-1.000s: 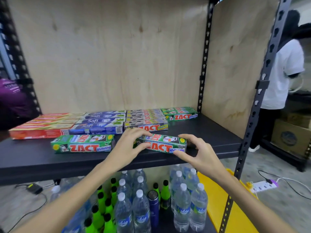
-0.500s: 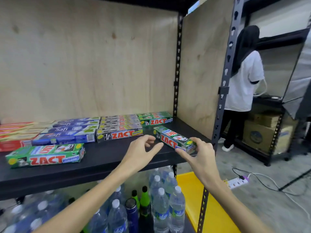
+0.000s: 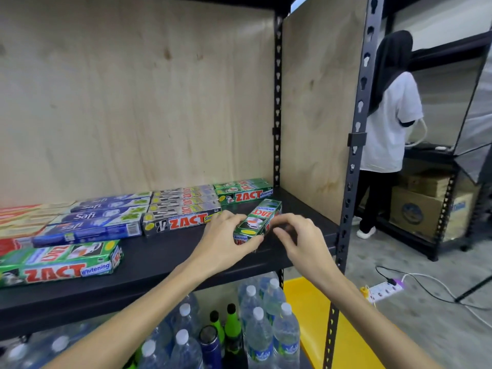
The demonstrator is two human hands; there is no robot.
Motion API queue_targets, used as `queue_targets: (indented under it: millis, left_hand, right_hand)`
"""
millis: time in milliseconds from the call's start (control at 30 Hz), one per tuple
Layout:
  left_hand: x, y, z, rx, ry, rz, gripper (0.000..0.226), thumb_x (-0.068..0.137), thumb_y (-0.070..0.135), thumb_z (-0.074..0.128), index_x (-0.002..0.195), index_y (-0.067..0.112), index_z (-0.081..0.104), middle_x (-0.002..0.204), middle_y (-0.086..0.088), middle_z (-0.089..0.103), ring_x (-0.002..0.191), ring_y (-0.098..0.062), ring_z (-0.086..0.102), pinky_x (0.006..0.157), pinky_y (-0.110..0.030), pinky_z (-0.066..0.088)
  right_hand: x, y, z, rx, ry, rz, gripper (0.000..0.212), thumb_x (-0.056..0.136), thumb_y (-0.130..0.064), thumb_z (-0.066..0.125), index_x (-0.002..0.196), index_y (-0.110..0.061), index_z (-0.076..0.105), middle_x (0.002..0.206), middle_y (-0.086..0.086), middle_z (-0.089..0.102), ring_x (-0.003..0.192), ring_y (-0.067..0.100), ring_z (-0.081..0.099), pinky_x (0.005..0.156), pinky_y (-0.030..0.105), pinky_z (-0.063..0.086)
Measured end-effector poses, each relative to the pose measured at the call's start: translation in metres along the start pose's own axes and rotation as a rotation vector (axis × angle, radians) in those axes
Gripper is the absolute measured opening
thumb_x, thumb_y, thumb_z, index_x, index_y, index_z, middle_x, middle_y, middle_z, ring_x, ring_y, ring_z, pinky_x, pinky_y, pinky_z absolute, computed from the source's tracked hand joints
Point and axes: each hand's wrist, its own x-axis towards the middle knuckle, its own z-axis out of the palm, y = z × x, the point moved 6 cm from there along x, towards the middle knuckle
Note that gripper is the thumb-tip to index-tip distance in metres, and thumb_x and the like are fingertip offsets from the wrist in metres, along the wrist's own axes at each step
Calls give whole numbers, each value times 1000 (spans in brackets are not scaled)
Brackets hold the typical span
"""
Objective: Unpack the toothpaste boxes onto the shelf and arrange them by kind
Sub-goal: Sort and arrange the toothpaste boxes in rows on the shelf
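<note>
Plywood panels back a black metal shelf (image 3: 149,262) in what looks like a storeroom with a concrete floor. Reading from the left, we see red and orange toothpaste boxes (image 3: 18,222) at the far edge, then a green ZACT Whitening box (image 3: 60,263) lying flat near the front lip. Behind it sits a row of blue Safi boxes (image 3: 98,218), next a row of silver ZACT boxes (image 3: 183,209), and then green ZACT boxes (image 3: 243,191) at the back right corner.

Our left hand (image 3: 226,243) has its fingers curled round the near end of another green ZACT box (image 3: 257,219), which lies on the shelf pointing away from us, in front of the back green ones. Our right hand (image 3: 298,238) is just beside the box on its right, fingers bent; we cannot tell whether they touch it.

Below the shelf stand water bottles (image 3: 259,331) and green bottles (image 3: 230,319). Further right, a person in a white shirt (image 3: 388,123) stands at another rack, beside cardboard cartons (image 3: 423,209).
</note>
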Motion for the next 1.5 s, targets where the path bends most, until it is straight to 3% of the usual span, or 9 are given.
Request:
queue_targets:
  millis: [100,233,367,500,767,1000,1100,1267,1500]
  left_hand:
    - [18,-6,-4,140,-74,22,70,86,69,56,145,33,50,132,12,53,122,-11,34,103,-37,29]
    - [43,-12,-7,235,-84,-18,62,90,59,59,147,38,46,145,7,48,134,-14,32,110,-39,21]
    - [73,-17,-10,317,-28,-83,57,87,53,66,140,34,53,138,2,53,131,-19,35,111,-39,22]
    - [103,-39,-10,279,1,-122,49,82,50,70,127,33,62,126,10,63,124,-15,41,107,-38,27]
    - [134,-84,-5,125,10,-245,60,80,50,78,129,20,65,131,3,66,115,-17,62,98,-34,50]
    - [138,-95,6,92,71,-268,61,83,47,75,136,21,62,140,2,59,127,-20,55,105,-36,46]
    - [135,-93,5,149,85,-256,57,83,49,72,133,24,63,135,3,63,121,-20,60,98,-37,50]
    - [119,-71,-5,328,221,-160,47,90,56,56,125,26,66,124,5,69,110,-21,64,86,-33,49]
    - [81,-44,-4,253,306,65,65,91,52,55,146,21,43,143,4,48,132,-16,37,114,-32,27]
  right_hand:
    - [30,28,0,-97,-48,140,54,92,-29,73,140,-27,49,136,1,51,126,23,45,105,37,43]
    - [70,64,13,-162,-221,250,91,85,-43,78,157,-19,28,147,10,49,133,29,46,112,45,41]
    - [104,85,19,-109,-192,281,84,84,-41,80,152,-13,40,135,9,62,117,23,61,102,39,50]
    - [124,96,33,-103,-188,274,83,82,-51,79,149,-17,43,134,8,60,116,22,60,103,37,50]
    - [152,111,61,-109,-194,190,70,82,-54,77,138,-19,53,125,-2,65,106,12,62,94,26,50]
    - [165,128,71,-87,-208,226,66,78,-49,82,134,-24,56,106,-14,62,78,-12,54,62,-1,40]
    - [165,132,72,-87,-190,210,70,78,-51,82,136,-22,55,117,-10,68,82,-5,58,69,4,42]
    - [152,123,68,-118,-182,200,97,73,-67,76,150,-19,41,143,3,54,130,22,50,110,40,44]
    - [117,75,53,-184,-118,68,82,85,-60,69,150,-18,41,139,5,40,132,20,30,114,34,32]
